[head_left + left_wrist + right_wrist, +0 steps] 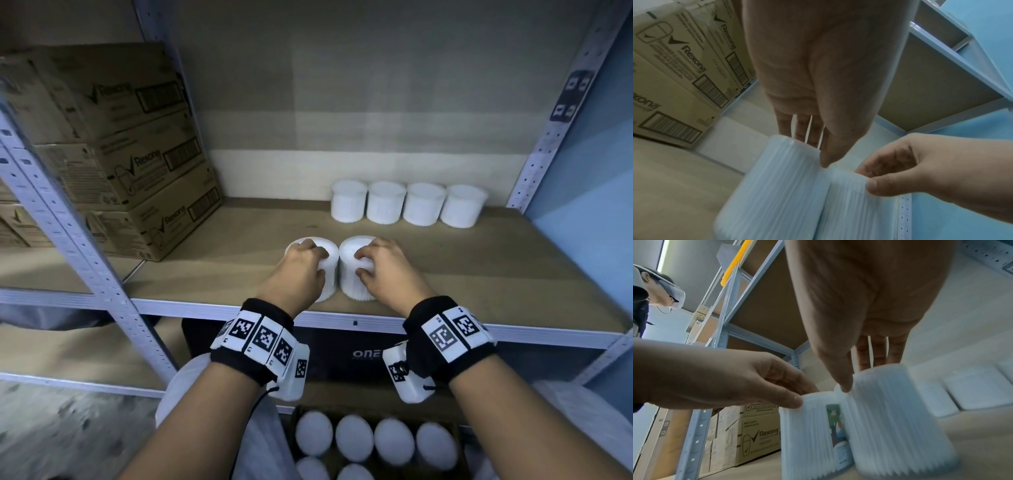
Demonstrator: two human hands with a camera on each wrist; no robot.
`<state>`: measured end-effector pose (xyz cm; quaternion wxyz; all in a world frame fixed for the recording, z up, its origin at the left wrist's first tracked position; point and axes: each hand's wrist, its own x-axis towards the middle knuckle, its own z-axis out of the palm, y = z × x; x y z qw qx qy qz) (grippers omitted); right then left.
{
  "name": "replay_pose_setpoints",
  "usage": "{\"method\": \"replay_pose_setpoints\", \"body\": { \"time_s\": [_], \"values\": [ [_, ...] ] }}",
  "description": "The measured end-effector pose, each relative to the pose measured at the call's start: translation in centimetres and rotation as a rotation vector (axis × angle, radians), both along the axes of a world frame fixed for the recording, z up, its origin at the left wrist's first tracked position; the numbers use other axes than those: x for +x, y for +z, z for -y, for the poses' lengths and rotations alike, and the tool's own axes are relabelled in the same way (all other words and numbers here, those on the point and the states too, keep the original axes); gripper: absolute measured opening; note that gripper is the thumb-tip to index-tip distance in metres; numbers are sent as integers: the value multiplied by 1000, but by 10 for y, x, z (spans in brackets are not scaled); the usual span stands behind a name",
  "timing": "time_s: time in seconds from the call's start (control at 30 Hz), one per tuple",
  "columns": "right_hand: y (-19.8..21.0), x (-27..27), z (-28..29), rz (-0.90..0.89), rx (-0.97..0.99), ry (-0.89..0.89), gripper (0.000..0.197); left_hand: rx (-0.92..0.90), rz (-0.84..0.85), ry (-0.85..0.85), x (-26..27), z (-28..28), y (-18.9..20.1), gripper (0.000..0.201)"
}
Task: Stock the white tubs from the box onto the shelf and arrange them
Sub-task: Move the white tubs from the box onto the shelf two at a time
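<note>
Two ribbed white tubs stand side by side, touching, near the front of the shelf board (pixel 239 274). My left hand (pixel 301 267) grips the left tub (pixel 327 274) from above, fingers over its lid and thumb on its side. My right hand (pixel 380 270) grips the right tub (pixel 349 270) the same way. In the left wrist view the left tub (pixel 772 186) fills the lower middle, with the right hand (pixel 920 170) on its neighbour. The right wrist view shows the right tub (pixel 900 418) and the left tub (pixel 809 434) with a coloured label. Several more tubs (pixel 407 204) line the back.
Stacked Rexona cartons (pixel 130 171) fill the shelf's left side. Perforated metal uprights (pixel 68 219) frame the bay. Below the shelf, an open box (pixel 376 442) holds several white tubs. A black box (pixel 342 356) sits on the lower shelf. A blue wall lies to the right.
</note>
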<state>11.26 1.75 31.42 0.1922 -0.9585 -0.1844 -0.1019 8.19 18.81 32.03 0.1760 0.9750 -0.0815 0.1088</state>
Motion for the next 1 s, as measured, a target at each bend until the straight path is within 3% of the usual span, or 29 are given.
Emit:
{"method": "replay_pose_setpoints", "body": {
  "time_s": [0.63,0.9,1.0],
  "values": [
    [-4,60,-58,57,-25,-5,28,-39,-57,131,55,-37,4,36],
    [-3,116,-95,-54,0,-33,35,-69,-144,216,101,-64,12,40],
    [-3,134,-107,-16,27,-23,30,-67,-166,265,121,-71,14,26]
  ]
}}
